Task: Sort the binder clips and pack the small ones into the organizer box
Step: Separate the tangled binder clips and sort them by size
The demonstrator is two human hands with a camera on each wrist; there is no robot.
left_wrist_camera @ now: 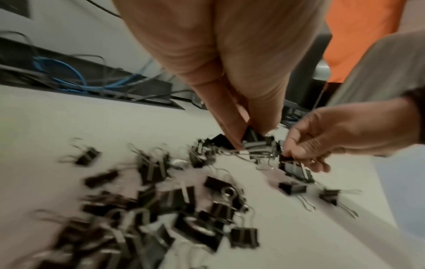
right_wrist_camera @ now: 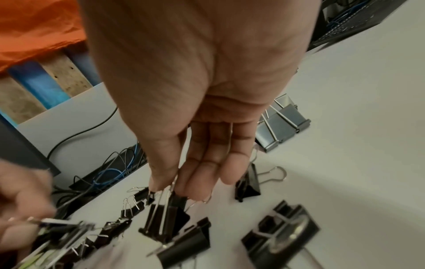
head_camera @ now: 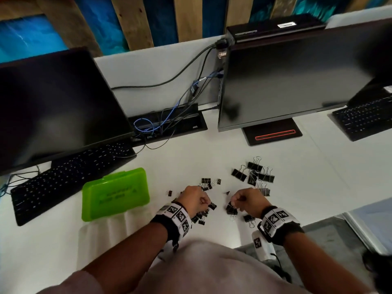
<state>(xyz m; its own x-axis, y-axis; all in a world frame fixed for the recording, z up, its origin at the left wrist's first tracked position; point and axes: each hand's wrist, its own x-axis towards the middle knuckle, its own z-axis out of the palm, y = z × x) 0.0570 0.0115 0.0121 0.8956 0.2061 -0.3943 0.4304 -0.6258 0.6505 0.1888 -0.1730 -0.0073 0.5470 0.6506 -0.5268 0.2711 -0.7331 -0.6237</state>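
- While both hands pick through the binder clips (head_camera: 252, 177), sorting is under way — left hand (head_camera: 194, 198) and right hand (head_camera: 247, 200) each pinch a clip.
- Next, I judge: open the closed organizer box (head_camera: 115, 194).

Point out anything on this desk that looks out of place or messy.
Black binder clips lie scattered loose over the white desk, sizes mixed. The green organizer box sits closed and askew beside them. Nothing looks damaged.

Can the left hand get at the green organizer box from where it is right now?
Probably yes: the green organizer box lies just beside the left hand with bare desk between, but its fingers are pinching a binder clip.
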